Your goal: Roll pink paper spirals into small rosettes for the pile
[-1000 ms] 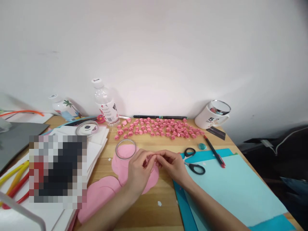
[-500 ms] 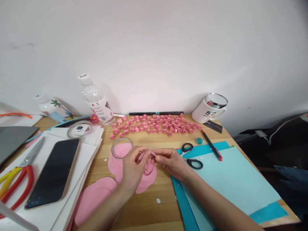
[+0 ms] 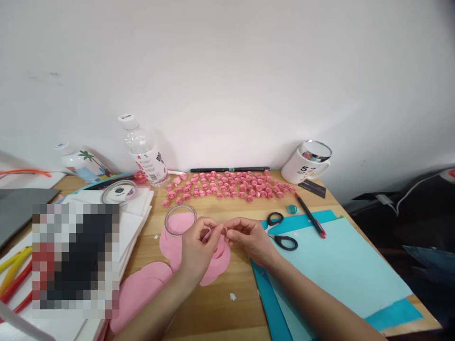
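Observation:
My left hand (image 3: 199, 248) and my right hand (image 3: 251, 240) meet above the middle of the table, fingertips pinched close together. Between them is a curled pink paper strip (image 3: 223, 230), partly hidden by the fingers. Both hands grip it. Just below lie pink paper rounds (image 3: 217, 267), some cut in a spiral. A clear tape roll (image 3: 180, 220) rests on more pink paper left of my left hand. Black-handled scissors (image 3: 286, 242) lie to the right of my right hand. Many small rolled pink paper roses (image 3: 234, 184) spread out behind the hands.
A plastic bottle (image 3: 147, 158) and a white mug (image 3: 307, 163) stand by the wall. Light blue paper sheets (image 3: 337, 265) cover the right side, with a black and red pen (image 3: 310, 215) at their far edge. White paper (image 3: 133, 222) is stacked at left; a pixelated patch hides part of it.
The strip's wide arc between my hands has become a smaller curl. Both hands stay at nearly the same spot, still pinching. The camera view has shifted slightly.

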A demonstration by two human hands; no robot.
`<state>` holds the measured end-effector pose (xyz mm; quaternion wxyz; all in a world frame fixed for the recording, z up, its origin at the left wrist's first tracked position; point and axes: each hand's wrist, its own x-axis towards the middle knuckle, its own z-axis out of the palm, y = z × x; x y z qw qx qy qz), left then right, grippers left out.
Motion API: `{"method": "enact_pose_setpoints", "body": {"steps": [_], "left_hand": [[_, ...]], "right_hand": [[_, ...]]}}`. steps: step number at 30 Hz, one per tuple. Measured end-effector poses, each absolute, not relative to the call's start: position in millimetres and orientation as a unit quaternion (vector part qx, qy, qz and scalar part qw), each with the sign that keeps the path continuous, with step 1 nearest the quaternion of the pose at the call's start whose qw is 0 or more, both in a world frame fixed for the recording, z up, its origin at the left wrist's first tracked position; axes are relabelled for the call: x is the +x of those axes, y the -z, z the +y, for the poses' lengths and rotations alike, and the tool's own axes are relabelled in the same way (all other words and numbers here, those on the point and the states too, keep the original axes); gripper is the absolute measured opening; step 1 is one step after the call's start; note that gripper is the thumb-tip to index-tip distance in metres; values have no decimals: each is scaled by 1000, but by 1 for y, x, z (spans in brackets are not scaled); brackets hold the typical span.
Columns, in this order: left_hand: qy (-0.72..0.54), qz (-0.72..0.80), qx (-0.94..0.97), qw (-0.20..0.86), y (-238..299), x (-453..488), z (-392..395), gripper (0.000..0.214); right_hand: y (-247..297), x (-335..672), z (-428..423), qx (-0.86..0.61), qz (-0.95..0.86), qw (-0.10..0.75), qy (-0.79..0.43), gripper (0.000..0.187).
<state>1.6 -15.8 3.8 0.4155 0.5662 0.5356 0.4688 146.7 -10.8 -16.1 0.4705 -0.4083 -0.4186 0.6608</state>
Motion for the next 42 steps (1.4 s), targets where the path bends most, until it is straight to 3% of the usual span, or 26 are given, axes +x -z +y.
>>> {"method": "enact_pose_setpoints", "body": {"steps": [10, 19, 42], "left_hand": [[-473, 532, 593, 376, 4, 0, -11, 10], [-470, 544, 546, 431, 2, 3, -11, 13], [-459, 548, 550, 433, -4, 1, -9, 14]], "right_hand": [[11, 145, -9, -419, -440, 470, -640, 26], [14, 145, -11, -422, -434, 480, -635, 20], [8, 147, -9, -419, -450, 472, -632, 20]]}}
